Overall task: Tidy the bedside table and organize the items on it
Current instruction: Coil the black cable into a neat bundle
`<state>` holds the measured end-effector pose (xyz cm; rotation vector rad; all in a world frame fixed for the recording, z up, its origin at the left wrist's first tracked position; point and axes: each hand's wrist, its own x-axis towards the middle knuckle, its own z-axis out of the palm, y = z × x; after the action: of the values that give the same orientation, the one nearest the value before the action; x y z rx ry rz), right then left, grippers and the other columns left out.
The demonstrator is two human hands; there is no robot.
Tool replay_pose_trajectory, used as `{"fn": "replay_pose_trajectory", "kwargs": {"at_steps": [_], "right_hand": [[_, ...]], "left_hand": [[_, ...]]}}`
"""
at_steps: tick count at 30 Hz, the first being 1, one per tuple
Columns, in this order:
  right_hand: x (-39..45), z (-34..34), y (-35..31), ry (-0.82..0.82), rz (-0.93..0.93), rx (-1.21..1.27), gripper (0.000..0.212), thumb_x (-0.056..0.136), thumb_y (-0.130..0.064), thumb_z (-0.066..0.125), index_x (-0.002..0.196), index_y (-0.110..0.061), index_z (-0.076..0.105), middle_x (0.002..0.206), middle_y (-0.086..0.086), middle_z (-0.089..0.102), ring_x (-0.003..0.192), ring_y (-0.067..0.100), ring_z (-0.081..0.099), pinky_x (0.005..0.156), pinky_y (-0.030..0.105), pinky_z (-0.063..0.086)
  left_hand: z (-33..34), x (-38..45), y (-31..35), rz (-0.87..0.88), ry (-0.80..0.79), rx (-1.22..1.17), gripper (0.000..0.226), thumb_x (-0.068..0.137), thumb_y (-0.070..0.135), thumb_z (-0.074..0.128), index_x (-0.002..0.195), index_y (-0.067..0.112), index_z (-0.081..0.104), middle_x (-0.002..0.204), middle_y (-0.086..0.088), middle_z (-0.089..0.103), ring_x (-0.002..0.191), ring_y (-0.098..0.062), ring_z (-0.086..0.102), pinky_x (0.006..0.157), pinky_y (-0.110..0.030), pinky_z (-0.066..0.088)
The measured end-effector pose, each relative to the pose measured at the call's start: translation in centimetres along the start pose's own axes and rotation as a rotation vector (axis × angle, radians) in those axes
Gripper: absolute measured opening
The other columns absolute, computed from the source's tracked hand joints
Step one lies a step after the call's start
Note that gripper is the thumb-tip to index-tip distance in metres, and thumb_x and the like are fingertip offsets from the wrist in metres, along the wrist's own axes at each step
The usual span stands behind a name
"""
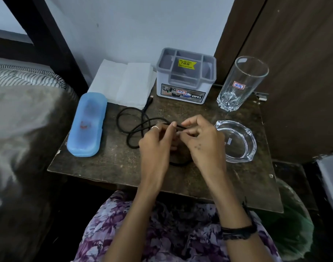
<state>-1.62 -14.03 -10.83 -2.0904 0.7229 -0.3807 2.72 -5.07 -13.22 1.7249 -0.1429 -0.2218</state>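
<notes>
A black cable [132, 127] lies in loose loops on the dark bedside table [112, 163], its plug end near the tissues. My left hand [156, 144] and my right hand [201, 142] meet over the table's middle, and both pinch a stretch of the cable between fingertips. Part of the cable runs under my hands and shows again below them. A blue spectacle case [87, 124] lies at the table's left edge. White tissues [124, 84] are stacked at the back left.
A grey organizer box [185, 76] with compartments stands at the back. A tall empty glass [241, 82] stands at the back right, a glass ashtray [237, 140] in front of it. A bed lies to the left, a dark wardrobe to the right.
</notes>
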Motion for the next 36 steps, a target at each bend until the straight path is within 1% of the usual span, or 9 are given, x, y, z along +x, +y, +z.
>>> {"fn": "replay_pose_trajectory", "kwargs": {"at_steps": [6,10,13,16,20,24,28,33,36], "right_hand": [[0.6,-0.2,0.0,-0.105,0.000,0.436,0.009,0.081,-0.017,0.070,0.084,-0.022,0.064,0.068,-0.005,0.073,0.054,-0.005,0.060,0.047,0.007,0.039],[0.9,-0.2,-0.1,-0.001,-0.054,0.595,0.010,0.089,-0.013,0.059,0.088,-0.021,0.065,0.072,-0.001,0.071,0.051,0.001,0.050,0.044,0.014,0.039],[1.1,0.2,-0.1,-0.081,-0.171,0.631,0.026,0.094,-0.004,0.048,0.101,-0.024,0.065,0.098,-0.006,0.069,0.085,0.005,0.064,0.075,0.023,0.053],[0.9,0.6,-0.6,-0.212,-0.354,0.607,0.041,0.094,0.005,0.041,0.114,-0.028,0.057,0.123,-0.009,0.059,0.120,0.000,0.051,0.099,0.018,0.041],[0.7,1.2,-0.6,-0.224,-0.439,0.376,0.031,0.095,-0.013,0.047,0.116,-0.035,0.054,0.144,-0.006,0.039,0.137,0.009,0.031,0.111,0.032,0.027],[0.6,1.8,-0.8,-0.136,-0.387,0.216,0.020,0.092,-0.021,0.055,0.109,-0.029,0.060,0.124,-0.018,0.051,0.115,0.003,0.038,0.095,0.012,0.028],[0.5,2.1,-1.1,-0.063,-0.354,0.115,0.014,0.087,-0.031,0.057,0.094,-0.025,0.067,0.079,-0.030,0.051,0.083,0.005,0.033,0.083,0.031,0.035],[0.1,2.6,-1.3,-0.176,-0.418,-0.054,0.021,0.086,-0.035,0.061,0.086,-0.017,0.071,0.094,-0.020,0.061,0.090,0.007,0.030,0.088,0.033,0.024],[0.0,2.5,-1.1,-0.219,-0.465,-0.090,0.017,0.083,-0.033,0.066,0.070,-0.022,0.064,0.092,-0.022,0.059,0.096,0.008,0.033,0.080,0.028,0.016]], "left_hand": [[-1.2,0.6,0.9,-0.310,-0.060,-0.591,0.009,0.085,0.005,0.063,0.088,0.009,0.056,0.065,0.000,0.070,0.063,-0.007,0.069,0.058,-0.016,0.054],[-2.4,0.7,2.2,-0.328,-0.213,-0.502,0.018,0.091,0.007,0.052,0.086,0.014,0.067,0.057,0.003,0.063,0.057,-0.011,0.068,0.056,-0.020,0.057],[-3.4,0.6,3.4,-0.279,-0.404,-0.405,0.024,0.095,0.013,0.045,0.096,0.013,0.069,0.054,0.006,0.049,0.037,-0.007,0.050,0.036,-0.016,0.043],[-4.4,0.5,4.4,-0.238,-0.614,-0.429,0.026,0.095,0.019,0.042,0.102,0.007,0.065,0.054,0.008,0.047,0.029,0.001,0.027,0.029,-0.008,0.018],[-5.2,0.7,4.9,-0.252,-0.696,-0.486,0.026,0.088,0.024,0.045,0.094,0.007,0.065,0.049,0.008,0.043,0.026,0.002,0.021,0.030,-0.007,0.012],[-5.1,0.9,4.5,-0.183,-0.630,-0.496,0.027,0.086,0.028,0.048,0.090,0.013,0.070,0.049,0.008,0.045,0.027,0.002,0.021,0.029,-0.008,0.015],[-4.7,1.4,4.1,-0.113,-0.525,-0.623,0.034,0.091,0.027,0.043,0.111,0.010,0.064,0.059,0.008,0.051,0.029,0.001,0.024,0.029,-0.009,0.021],[-4.8,2.3,3.8,-0.029,-0.292,-0.808,0.032,0.095,0.022,0.040,0.123,0.009,0.047,0.094,0.006,0.073,0.036,0.000,0.037,0.038,-0.011,0.027],[-4.2,2.5,3.2,-0.038,-0.175,-0.846,0.039,0.099,0.010,0.036,0.138,0.008,0.031,0.112,0.002,0.067,0.077,-0.006,0.068,0.062,-0.015,0.053]]}}
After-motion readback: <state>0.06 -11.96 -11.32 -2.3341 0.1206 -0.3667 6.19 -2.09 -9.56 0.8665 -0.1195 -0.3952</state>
